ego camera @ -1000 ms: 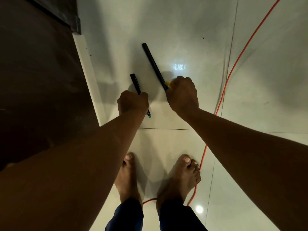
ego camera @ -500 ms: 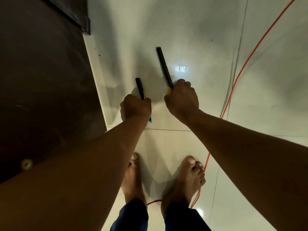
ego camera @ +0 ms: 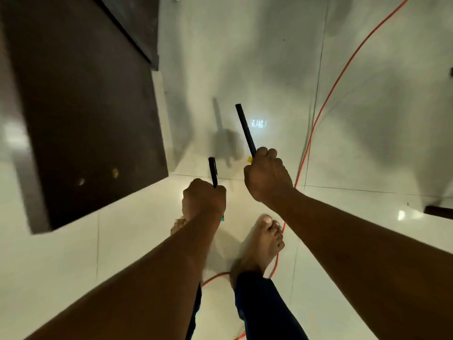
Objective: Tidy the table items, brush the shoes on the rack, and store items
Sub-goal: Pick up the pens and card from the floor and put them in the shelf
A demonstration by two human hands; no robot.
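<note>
My left hand (ego camera: 204, 198) grips a short black pen (ego camera: 213, 171) in a fist; its black end sticks up past the knuckles and a teal tip shows below the hand. My right hand (ego camera: 268, 174) grips a longer black stick (ego camera: 245, 129) with a yellow bit at the fist; its far end points away over the floor. Both hands are held out over the pale tiled floor (ego camera: 245, 57), above my bare feet. No shoes or rack are in sight.
A dark brown cabinet (ego camera: 81, 106) fills the left side, its corner near my left hand. An orange cable (ego camera: 326, 99) runs across the floor on the right and loops under my right foot (ego camera: 261, 244). A dark furniture leg (ego camera: 438, 212) pokes in at the right edge.
I have stepped forward along the dark cabinet; its near corner and more floor are now in sight. Both hands keep their grips, and the right foot is now ahead of the left.
</note>
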